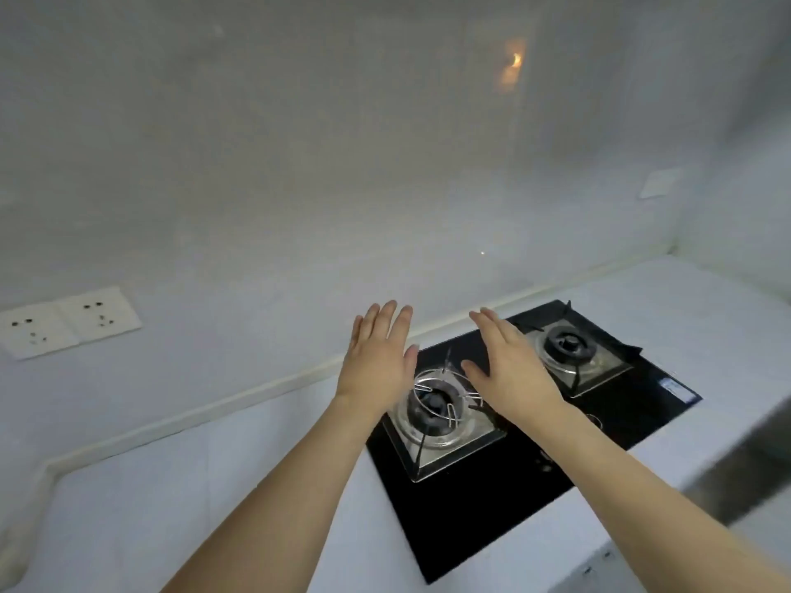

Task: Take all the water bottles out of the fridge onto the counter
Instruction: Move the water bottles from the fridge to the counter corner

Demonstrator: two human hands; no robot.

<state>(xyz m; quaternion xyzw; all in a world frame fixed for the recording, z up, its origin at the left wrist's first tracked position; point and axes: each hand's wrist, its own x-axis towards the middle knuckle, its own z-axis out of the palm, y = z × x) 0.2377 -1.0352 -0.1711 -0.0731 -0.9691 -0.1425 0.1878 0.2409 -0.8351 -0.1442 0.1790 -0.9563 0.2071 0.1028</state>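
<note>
Dim, flat, greyish light all over, no hard shadows. A warm orange reflection [511, 66] glows smeared at upper right on the glossy wall [257, 164]. The whole frame is soft, and blur worsens at the right edge. Wide-angle bending curves the counter edge [214, 415] at lower left.

— What lies on the pale white stone counter [162, 498]?

— A black glass two-burner gas hob [509, 490] is set into it, running toward the counter's right back corner. Each burner sits on a square steel plate.

— And the hands?

— Both are held out flat, palms down, fingers straight, holding nothing. The left hand [376, 361] hovers over the hob's left back edge; the right hand [509, 365] is between the two burners, above them.

— Anything on the wall?

— A white double wall socket [68, 321] on the glossy white wall [299, 164], left, above the counter's back edge.
</note>
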